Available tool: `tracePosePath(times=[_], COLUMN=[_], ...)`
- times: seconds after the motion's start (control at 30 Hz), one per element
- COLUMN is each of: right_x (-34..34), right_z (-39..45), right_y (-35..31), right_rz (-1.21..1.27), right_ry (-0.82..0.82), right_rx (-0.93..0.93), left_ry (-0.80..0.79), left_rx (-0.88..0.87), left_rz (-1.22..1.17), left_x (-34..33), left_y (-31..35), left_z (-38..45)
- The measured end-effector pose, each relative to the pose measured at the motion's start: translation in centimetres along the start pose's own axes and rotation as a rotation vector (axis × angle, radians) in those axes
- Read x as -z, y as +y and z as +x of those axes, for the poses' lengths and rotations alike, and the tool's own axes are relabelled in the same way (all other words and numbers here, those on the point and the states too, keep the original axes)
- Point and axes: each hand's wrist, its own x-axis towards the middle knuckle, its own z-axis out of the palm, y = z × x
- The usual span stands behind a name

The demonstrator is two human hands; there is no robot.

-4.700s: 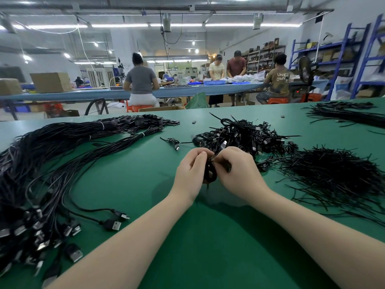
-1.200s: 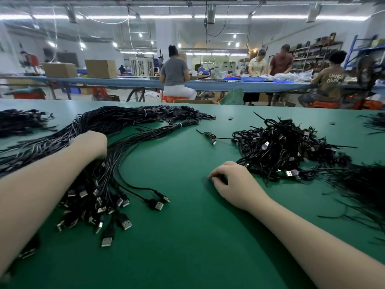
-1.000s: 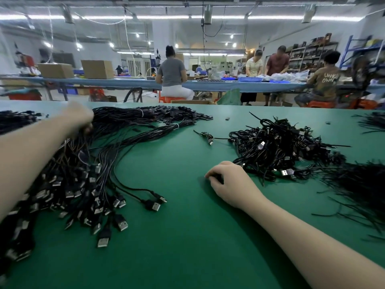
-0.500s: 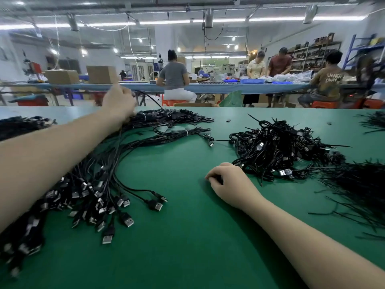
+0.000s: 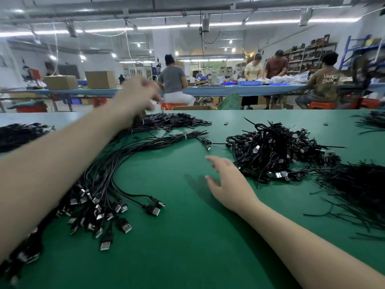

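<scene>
Since the frame half a second earlier, the left hand (image 5: 137, 94) has run on to the far end of the cable bundle (image 5: 129, 155) and risen above it, and the right hand (image 5: 227, 180), then curled on the worktop (image 5: 187, 247), has opened. The bundle's long axis runs from its USB plugs (image 5: 98, 211) at near left to its tied ends at far centre, directly below the left hand, which is the nearer hand to it. Motion blur hides whether the left fingers are clamped on a cable. The right fingers (image 5: 216, 161) are spread apart and hold nothing, just beside the pile of coiled cables (image 5: 270, 151). A heap of loose black ties (image 5: 362, 190) lies farther right. Surface: green matting. Room: a workshop, with seated and standing persons at a blue bench (image 5: 229, 89) and cardboard boxes (image 5: 100, 79) beyond.
</scene>
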Motion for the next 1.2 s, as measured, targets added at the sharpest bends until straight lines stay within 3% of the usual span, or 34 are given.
tracePosePath(times=[0.07,0.13,0.33,0.5,0.6,0.67,0.77,0.83,0.97,1.1,1.2], right_x=[0.6,2.1,10.1,14.9,16.4,16.3,15.3,14.2,11.9,10.3,9.8], right_z=[0.0,0.3,2.5,3.3,3.3,3.2,3.3,3.2,2.5,2.1,1.6], right_y=[-0.6,-1.3,-1.6,1.0,2.1,2.3,1.1,-0.2,-2.3,-2.2,-1.4], right_rz=[0.090,0.166,0.239,0.075,-0.013,0.019,0.253,0.414,0.473,0.423,0.473], right_ry=[0.186,0.289,0.102,0.356,0.481,0.408,0.173,-0.054,-0.421,-0.421,-0.526], right_rx=[0.066,0.135,0.064,-0.068,-0.198,-0.220,-0.257,-0.255,-0.187,-0.200,-0.241], left_ry=[-0.269,-0.442,-0.466,-0.813,-0.762,-0.609,-0.456,-0.445,-0.353,-0.407,-0.371], left_rx=[-0.052,-0.091,0.068,0.097,0.136,0.202,0.317,0.346,0.296,0.263,0.280], left_rz=[0.167,0.192,-0.288,-0.126,-0.178,-0.465,-1.043,-1.175,-0.987,-0.895,-0.568], left_x=[-2.8,-6.0,-10.3,-7.5,-4.7,-3.8,-3.9,-4.4,-5.1,-3.7,-3.0], left_y=[0.0,0.0,1.5,0.4,-0.2,-0.5,-0.5,-0.5,-0.1,0.1,0.1], left_z=[-2.5,-4.7,-5.6,-5.1,-4.0,-3.3,-2.9,-2.9,-2.8,-2.8,-2.9])
